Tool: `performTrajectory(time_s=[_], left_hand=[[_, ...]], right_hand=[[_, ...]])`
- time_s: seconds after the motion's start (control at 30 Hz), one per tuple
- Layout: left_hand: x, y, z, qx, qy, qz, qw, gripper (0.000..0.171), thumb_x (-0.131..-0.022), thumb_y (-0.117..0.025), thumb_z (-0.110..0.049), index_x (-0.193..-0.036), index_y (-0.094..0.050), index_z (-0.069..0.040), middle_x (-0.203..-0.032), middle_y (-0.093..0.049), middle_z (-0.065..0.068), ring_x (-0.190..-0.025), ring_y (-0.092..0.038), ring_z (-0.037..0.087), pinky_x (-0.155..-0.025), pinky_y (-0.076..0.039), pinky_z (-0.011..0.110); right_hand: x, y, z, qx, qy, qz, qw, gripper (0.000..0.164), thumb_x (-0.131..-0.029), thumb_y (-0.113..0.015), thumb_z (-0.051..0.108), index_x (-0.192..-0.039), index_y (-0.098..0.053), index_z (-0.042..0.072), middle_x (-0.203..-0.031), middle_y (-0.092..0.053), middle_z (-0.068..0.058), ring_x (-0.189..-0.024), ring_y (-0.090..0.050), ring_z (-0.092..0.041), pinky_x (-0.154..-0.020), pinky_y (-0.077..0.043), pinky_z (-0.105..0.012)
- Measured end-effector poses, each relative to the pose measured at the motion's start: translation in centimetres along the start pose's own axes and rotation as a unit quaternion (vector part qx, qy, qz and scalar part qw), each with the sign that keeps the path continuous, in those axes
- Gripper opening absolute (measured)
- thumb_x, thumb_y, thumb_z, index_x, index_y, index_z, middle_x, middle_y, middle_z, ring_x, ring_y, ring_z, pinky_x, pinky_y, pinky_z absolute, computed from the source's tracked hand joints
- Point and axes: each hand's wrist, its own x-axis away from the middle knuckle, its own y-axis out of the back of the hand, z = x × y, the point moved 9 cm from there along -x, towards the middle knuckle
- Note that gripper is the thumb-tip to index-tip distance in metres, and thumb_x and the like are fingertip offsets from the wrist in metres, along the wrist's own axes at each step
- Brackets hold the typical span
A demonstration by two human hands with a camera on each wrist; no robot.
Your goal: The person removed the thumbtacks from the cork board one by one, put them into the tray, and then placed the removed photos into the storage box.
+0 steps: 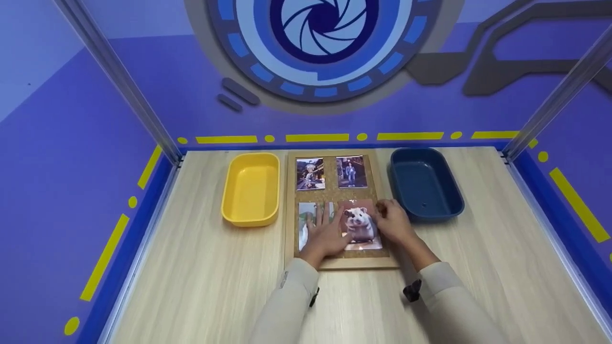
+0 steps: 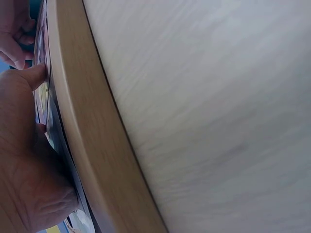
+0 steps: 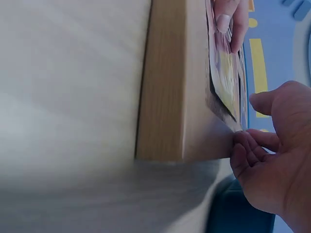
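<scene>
In the head view, a wood-framed cork board (image 1: 331,194) bears four photo prints in two rows. My left hand (image 1: 329,237) lies with fingers spread over the lower left print (image 1: 304,239), partly hiding it. Its thumb reaches onto the lower edge of the hamster photo (image 1: 361,229) at lower right. My right hand (image 1: 395,222) is at that photo's upper right edge. In the right wrist view, its bent fingers (image 3: 245,154) touch the board's frame, with the thumb apart from them and nothing visible between.
A yellow tray (image 1: 251,191) stands left of the board, and a dark blue tray (image 1: 425,186) stands close on its right. Two more photos, a figure in a street (image 1: 311,174) and a person standing (image 1: 351,172), occupy the board's upper half. Purple panels enclose the wooden table (image 1: 201,286).
</scene>
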Motion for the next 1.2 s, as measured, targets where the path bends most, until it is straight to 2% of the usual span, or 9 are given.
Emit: performTrajectory(time_s=[0.1,0.23,0.43,0.63,0.8,0.9,1.0,1.13,1.2], left_hand=[[0.1,0.0,0.0,0.001,-0.002,-0.005,1.0000,0.094,-0.098,-0.054,-0.069,-0.173,-0.010,-0.033,-0.181,0.010,0.012,-0.168,0.016,0.037,-0.131,0.014,0.068],[0.2,0.2,-0.2,0.002,-0.010,-0.013,0.9999,0.092,-0.099,-0.057,-0.065,-0.173,-0.014,-0.031,-0.181,0.005,0.015,-0.168,0.012,0.039,-0.132,0.010,0.069],[0.5,0.7,-0.6,-0.002,-0.011,-0.019,0.9998,0.091,-0.099,-0.058,-0.063,-0.173,-0.016,-0.030,-0.182,0.001,0.017,-0.169,0.008,0.041,-0.133,0.006,0.070],[0.7,1.0,-0.8,-0.006,-0.010,-0.020,0.9997,0.091,-0.099,-0.057,-0.062,-0.173,-0.017,-0.028,-0.181,0.000,0.018,-0.169,0.005,0.042,-0.133,0.005,0.070],[0.7,0.9,-0.7,-0.020,-0.005,-0.021,0.9996,0.091,-0.099,-0.056,-0.063,-0.173,-0.016,-0.030,-0.182,-0.001,0.017,-0.169,0.004,0.041,-0.133,0.004,0.070],[0.5,0.7,-0.5,-0.022,0.001,-0.015,0.9996,0.091,-0.099,-0.056,-0.064,-0.173,-0.014,-0.032,-0.182,0.001,0.015,-0.169,0.007,0.039,-0.133,0.006,0.069],[0.2,0.3,-0.3,-0.019,0.003,-0.012,0.9998,0.092,-0.098,-0.055,-0.066,-0.173,-0.012,-0.033,-0.182,0.005,0.012,-0.169,0.011,0.038,-0.133,0.010,0.068],[0.1,0.0,-0.1,-0.011,-0.001,-0.013,0.9999,0.093,-0.098,-0.055,-0.068,-0.173,-0.012,-0.033,-0.182,0.006,0.012,-0.169,0.012,0.037,-0.132,0.011,0.068],[0.1,0.0,-0.1,-0.015,-0.001,-0.011,0.9998,0.093,-0.098,-0.054,-0.069,-0.173,-0.011,-0.033,-0.181,0.007,0.012,-0.169,0.012,0.037,-0.132,0.010,0.069]], right_hand=[[-0.2,-0.3,-0.2,-0.003,-0.016,-0.001,1.000,0.032,-0.097,-0.070,0.007,-0.125,-0.068,-0.008,-0.111,-0.067,-0.022,-0.104,-0.065,-0.035,-0.096,-0.054,-0.052],[-0.3,-0.6,-0.5,-0.005,-0.047,-0.005,0.999,0.035,-0.094,-0.067,0.005,-0.126,-0.068,-0.009,-0.111,-0.069,-0.022,-0.103,-0.066,-0.035,-0.096,-0.054,-0.053],[-1.0,-0.7,-1.2,0.011,-0.071,-0.023,0.997,0.041,-0.088,-0.077,0.017,-0.122,-0.069,-0.005,-0.107,-0.070,-0.018,-0.094,-0.067,-0.031,-0.083,-0.055,-0.045],[-0.7,-0.7,-0.4,0.016,-0.100,-0.009,0.995,0.042,-0.089,-0.076,0.016,-0.125,-0.068,-0.003,-0.111,-0.071,-0.020,-0.100,-0.069,-0.034,-0.088,-0.055,-0.049],[-0.8,-0.6,-0.4,0.019,-0.106,-0.011,0.994,0.038,-0.085,-0.078,0.017,-0.118,-0.071,-0.003,-0.099,-0.073,-0.018,-0.090,-0.068,-0.030,-0.079,-0.054,-0.045],[-1.2,-1.0,-1.2,0.017,-0.107,-0.013,0.994,0.038,-0.082,-0.080,0.018,-0.113,-0.072,-0.002,-0.095,-0.074,-0.017,-0.085,-0.067,-0.031,-0.074,-0.053,-0.044],[-1.2,-1.0,-1.3,0.002,-0.118,-0.004,0.993,0.037,-0.082,-0.081,0.018,-0.111,-0.072,-0.003,-0.098,-0.075,-0.019,-0.089,-0.068,-0.033,-0.078,-0.055,-0.046],[-0.8,-0.7,-0.7,-0.024,-0.128,0.004,0.992,0.029,-0.084,-0.080,0.016,-0.105,-0.069,-0.001,-0.095,-0.074,-0.017,-0.089,-0.067,-0.029,-0.080,-0.055,-0.043],[-0.7,-0.6,-0.8,-0.022,-0.117,-0.003,0.993,0.021,-0.083,-0.078,0.014,-0.098,-0.068,0.004,-0.088,-0.071,-0.010,-0.082,-0.064,-0.023,-0.074,-0.053,-0.039]])
